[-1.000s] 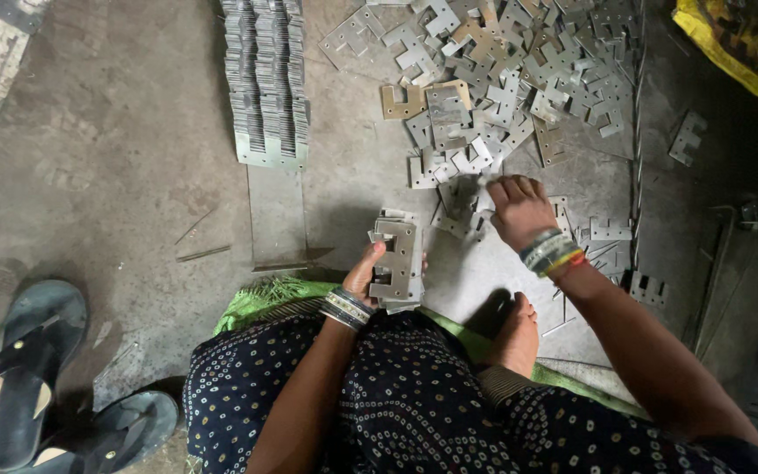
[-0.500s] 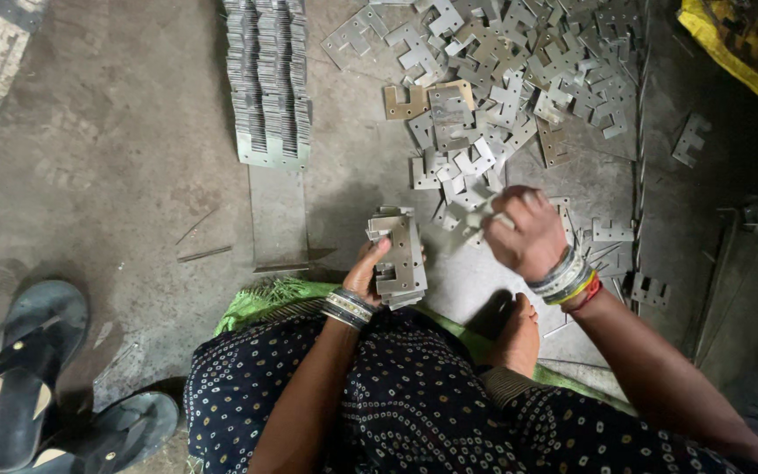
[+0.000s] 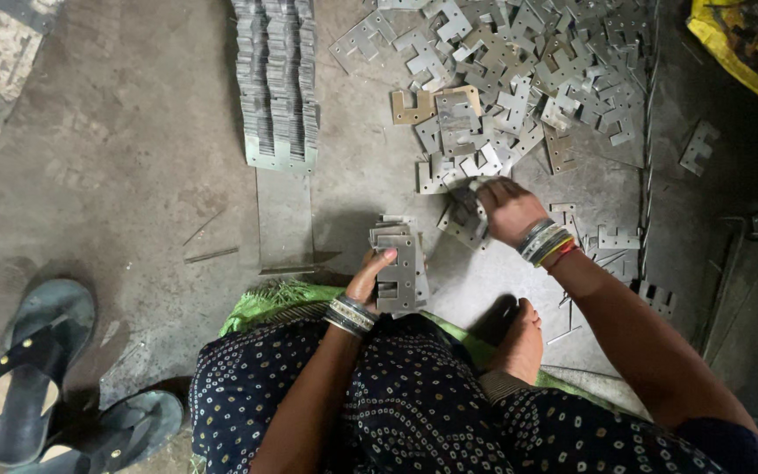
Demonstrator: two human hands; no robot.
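Note:
My left hand (image 3: 368, 274) holds a stack of flat grey metal plates (image 3: 399, 263) upright on the concrete floor in front of my lap. My right hand (image 3: 504, 209) reaches forward and is closed on a few loose metal plates (image 3: 464, 209) at the near edge of a scattered pile of plates (image 3: 519, 79). Bangles ring both wrists. My bare foot (image 3: 519, 338) rests on the floor below the right arm.
Neat rows of stacked plates (image 3: 278, 83) lie at top centre, with a flat metal strip (image 3: 284, 215) below them. A pair of sandals (image 3: 32, 369) sits at the left. A yellow cloth (image 3: 747, 53) is at the top right. A green mat edge (image 3: 278, 298) shows beneath my lap.
My right hand has shifted left and forward along the pile's edge and gathered plates. The left hand's stack has stayed in place.

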